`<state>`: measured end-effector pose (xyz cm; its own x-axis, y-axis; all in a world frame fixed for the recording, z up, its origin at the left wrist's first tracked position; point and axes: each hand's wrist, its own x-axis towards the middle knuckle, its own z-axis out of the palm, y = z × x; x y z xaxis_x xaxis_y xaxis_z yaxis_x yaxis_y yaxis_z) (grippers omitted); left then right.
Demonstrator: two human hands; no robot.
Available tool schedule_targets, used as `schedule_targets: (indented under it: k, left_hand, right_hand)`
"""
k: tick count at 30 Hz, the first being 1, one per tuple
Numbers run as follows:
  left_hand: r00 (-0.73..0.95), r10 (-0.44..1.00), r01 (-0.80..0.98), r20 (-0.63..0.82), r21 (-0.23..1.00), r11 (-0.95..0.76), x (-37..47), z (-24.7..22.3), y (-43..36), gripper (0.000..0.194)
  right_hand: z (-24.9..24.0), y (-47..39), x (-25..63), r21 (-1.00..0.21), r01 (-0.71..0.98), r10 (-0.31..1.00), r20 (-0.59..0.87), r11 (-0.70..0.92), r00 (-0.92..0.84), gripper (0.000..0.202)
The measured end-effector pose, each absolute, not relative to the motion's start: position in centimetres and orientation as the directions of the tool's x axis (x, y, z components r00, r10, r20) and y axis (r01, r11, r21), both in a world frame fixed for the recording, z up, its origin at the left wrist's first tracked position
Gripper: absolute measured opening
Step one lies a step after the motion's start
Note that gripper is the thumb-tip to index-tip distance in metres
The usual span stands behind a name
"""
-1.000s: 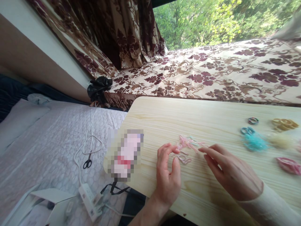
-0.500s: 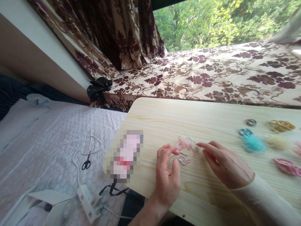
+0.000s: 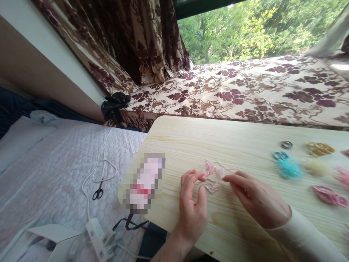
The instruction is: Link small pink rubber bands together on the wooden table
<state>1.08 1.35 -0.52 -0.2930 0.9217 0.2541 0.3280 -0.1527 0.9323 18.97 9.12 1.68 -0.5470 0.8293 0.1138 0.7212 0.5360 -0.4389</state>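
A small loose pile of thin pastel bands (image 3: pixel 214 169), mostly pink with some pale blue, lies on the wooden table between my hands. Just below it are a few looped hair ties (image 3: pixel 211 187) in pale pink and grey. My left hand (image 3: pixel 192 203) rests at the left of the pile, fingers curved and thumb apart from the index finger, holding nothing. From the right, my right hand (image 3: pixel 255 194) reaches in with its index finger stretched out to the pile's edge. Nothing shows in its grip.
At the table's right lie blue hair ties (image 3: pixel 280 155), a turquoise band heap (image 3: pixel 290 169), a cream heap (image 3: pixel 316 165), yellow hair ties (image 3: pixel 320 148) and pink hair ties (image 3: pixel 329 195). A blurred-out pink object (image 3: pixel 145 185) sits left. Scissors (image 3: pixel 98 192) and a power strip (image 3: pixel 96 234) are on the bed.
My right hand has moved slightly left and down, its index fingertip now at the lower right of the pile. My left hand has barely moved. The view has shifted slightly.
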Motion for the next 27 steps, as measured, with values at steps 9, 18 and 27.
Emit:
schedule_targets:
  k: [9, 18, 27]
  left_hand:
    - [-0.327, 0.92, 0.302, 0.216, 0.946, -0.114, 1.2, -1.2, 1.2, 0.027]
    - [-0.308, 0.923, 0.303, 0.23, 0.944, -0.134, 1.2, -1.9, 1.3, 0.03]
    - [-0.305, 0.914, 0.338, 0.268, 0.928, -0.159, 1.1, -0.9, 1.4, 0.029]
  right_hand:
    - [1.4, 9.8, 18.6, -0.349, 0.782, 0.853, 0.118, 0.516, -0.509, 0.042]
    - [0.8, 9.1, 19.1, -0.317, 0.809, 0.867, 0.122, 0.495, -0.483, 0.036]
    - [2.4, 9.1, 19.6, -0.349, 0.795, 0.864, 0.114, 0.496, -0.49, 0.035]
